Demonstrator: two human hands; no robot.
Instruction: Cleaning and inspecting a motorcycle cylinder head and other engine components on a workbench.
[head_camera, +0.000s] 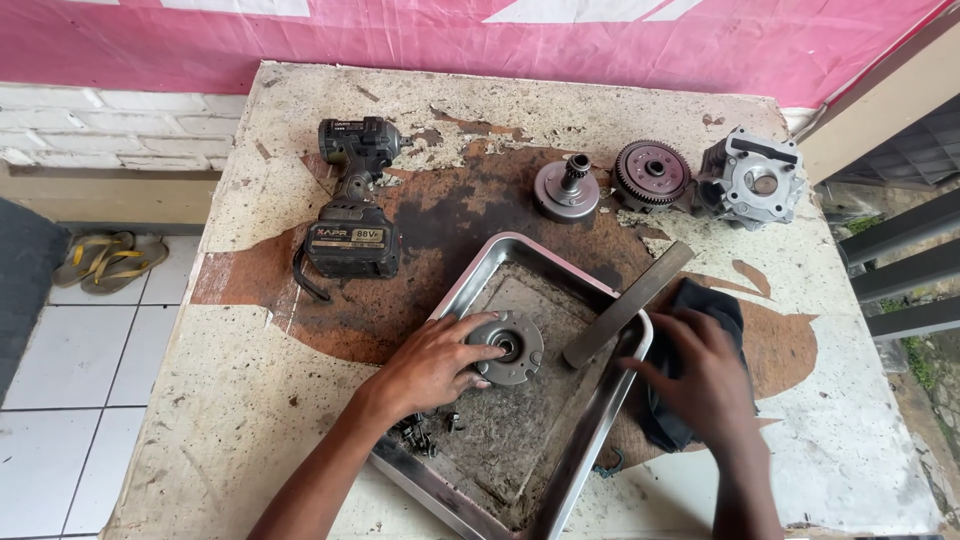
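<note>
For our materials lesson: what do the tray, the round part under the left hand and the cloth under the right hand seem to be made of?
Tray: likely stainless steel, with a bright reflective rim and a grimy floor.
Round part: dull grey metal, probably cast or machined, matte.
Cloth: dark soft fabric, crumpled in folds under the right hand. The left hand rests on the round part.

Soft, even daylight fills the scene, bright and without hard shadows; only faint shade sits beneath the hands and inside the metal tray (600, 420), whose rim carries a mild sheen. Focus is sharp across the tabletop (250, 380), though the right hand (700, 375) shows slight motion blur. Wide-angle distortion bends the table edges outward.
</note>
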